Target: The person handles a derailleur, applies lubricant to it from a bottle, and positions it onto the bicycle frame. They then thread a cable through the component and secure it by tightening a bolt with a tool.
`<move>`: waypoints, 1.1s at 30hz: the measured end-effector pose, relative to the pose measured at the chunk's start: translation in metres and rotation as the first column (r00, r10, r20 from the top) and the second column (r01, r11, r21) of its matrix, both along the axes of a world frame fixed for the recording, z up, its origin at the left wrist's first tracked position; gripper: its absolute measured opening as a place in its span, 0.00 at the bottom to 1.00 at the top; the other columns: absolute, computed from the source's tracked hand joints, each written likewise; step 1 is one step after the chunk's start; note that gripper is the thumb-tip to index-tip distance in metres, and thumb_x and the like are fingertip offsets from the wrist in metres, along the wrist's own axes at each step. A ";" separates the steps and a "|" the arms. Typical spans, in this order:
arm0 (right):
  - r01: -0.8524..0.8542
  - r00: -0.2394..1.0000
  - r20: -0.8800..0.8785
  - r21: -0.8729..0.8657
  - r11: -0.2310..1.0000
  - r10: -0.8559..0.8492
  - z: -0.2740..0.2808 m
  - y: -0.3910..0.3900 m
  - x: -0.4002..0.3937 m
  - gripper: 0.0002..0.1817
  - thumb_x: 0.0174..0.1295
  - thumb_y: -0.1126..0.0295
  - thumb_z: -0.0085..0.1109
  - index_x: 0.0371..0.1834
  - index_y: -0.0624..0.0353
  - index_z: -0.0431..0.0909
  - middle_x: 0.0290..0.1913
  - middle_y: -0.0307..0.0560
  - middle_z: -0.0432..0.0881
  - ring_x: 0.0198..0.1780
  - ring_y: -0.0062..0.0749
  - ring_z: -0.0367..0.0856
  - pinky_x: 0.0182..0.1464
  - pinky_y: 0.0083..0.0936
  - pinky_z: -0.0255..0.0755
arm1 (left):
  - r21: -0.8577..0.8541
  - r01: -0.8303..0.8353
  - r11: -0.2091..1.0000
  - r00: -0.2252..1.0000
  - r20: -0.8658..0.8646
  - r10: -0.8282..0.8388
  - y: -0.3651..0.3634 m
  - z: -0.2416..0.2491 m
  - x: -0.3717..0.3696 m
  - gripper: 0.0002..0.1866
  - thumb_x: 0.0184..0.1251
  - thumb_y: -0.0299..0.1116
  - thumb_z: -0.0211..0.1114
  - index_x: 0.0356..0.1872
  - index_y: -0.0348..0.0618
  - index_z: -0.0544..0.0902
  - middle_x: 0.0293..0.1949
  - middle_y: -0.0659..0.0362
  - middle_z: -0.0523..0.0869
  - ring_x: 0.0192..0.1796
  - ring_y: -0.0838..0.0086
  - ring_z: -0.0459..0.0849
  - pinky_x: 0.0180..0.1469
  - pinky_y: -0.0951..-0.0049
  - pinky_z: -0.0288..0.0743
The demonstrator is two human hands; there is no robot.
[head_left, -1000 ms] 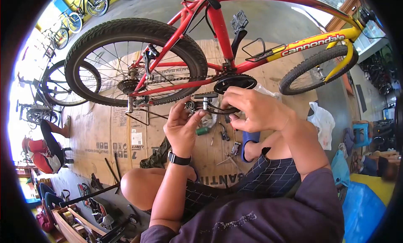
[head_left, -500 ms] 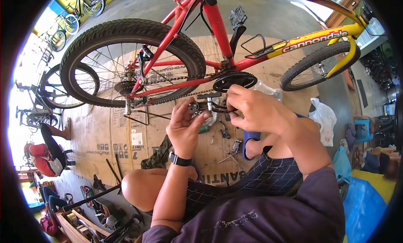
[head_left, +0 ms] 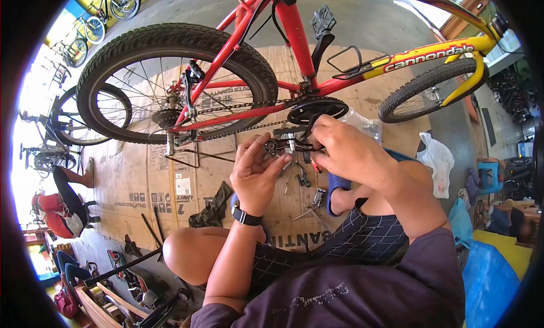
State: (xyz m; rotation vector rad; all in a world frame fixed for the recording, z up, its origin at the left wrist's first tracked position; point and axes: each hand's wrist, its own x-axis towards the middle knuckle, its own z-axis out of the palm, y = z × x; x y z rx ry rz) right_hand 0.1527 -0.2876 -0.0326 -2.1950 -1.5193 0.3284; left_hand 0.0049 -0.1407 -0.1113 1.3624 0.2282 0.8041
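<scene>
In front of my lap, a small black-and-silver bicycle brake arm (head_left: pixel 291 142) is held up between both hands. Fingers and thumb of my left hand (head_left: pixel 255 178) close round its left end, where a round fitting shows. My right hand (head_left: pixel 350 149) pinches the other end, and its fingertips are partly hidden behind the knuckles. Just beyond stands a red and yellow bicycle (head_left: pixel 292 36) with its chain and black chainring (head_left: pixel 318 111). Below the hands, dark metal parts (head_left: pixel 303 176) and a few tools (head_left: pixel 310 208) lie on the cardboard.
Flattened cardboard (head_left: pixel 130 180) covers the floor. A dark cloth (head_left: pixel 211 208) lies left of my legs, a white plastic bag (head_left: pixel 435 164) to the right. Another person (head_left: pixel 59 212) is at far left. Tools in a wooden box (head_left: pixel 105 299) stand lower left; a blue stool (head_left: pixel 488 176) is right.
Both hands have shifted slightly to the right with the brake arm between them. The grip looks much the same, and a red-tipped item now shows below my right hand.
</scene>
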 end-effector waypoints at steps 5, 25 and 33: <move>0.014 1.000 -0.006 0.003 1.000 -0.014 -0.005 0.000 0.002 0.11 0.54 0.72 0.68 0.34 0.66 0.78 0.41 0.54 0.76 0.43 0.54 0.81 0.47 0.43 0.76 | 0.004 0.003 1.000 1.000 -0.020 -0.003 -0.001 -0.001 0.000 0.28 0.58 0.07 0.69 0.63 0.26 0.76 0.60 0.55 0.71 0.58 0.66 0.83 0.60 0.68 0.87; 0.028 0.992 -0.120 -0.065 0.998 -0.035 0.006 0.004 0.004 0.06 0.52 0.76 0.63 0.31 0.68 0.80 0.40 0.59 0.81 0.44 0.56 0.83 0.48 0.43 0.77 | 0.002 -0.022 1.000 0.998 -0.054 0.022 -0.001 -0.001 0.000 0.28 0.59 0.09 0.70 0.63 0.27 0.76 0.61 0.54 0.73 0.56 0.69 0.85 0.57 0.71 0.87; -0.141 0.975 -0.145 0.180 0.973 0.168 0.017 0.002 0.018 0.12 0.53 0.75 0.66 0.40 0.65 0.80 0.41 0.51 0.83 0.47 0.48 0.83 0.49 0.37 0.76 | -0.196 -0.043 0.980 0.998 -0.058 0.033 0.005 -0.006 -0.001 0.27 0.61 0.11 0.70 0.63 0.27 0.76 0.59 0.52 0.80 0.54 0.70 0.85 0.56 0.73 0.86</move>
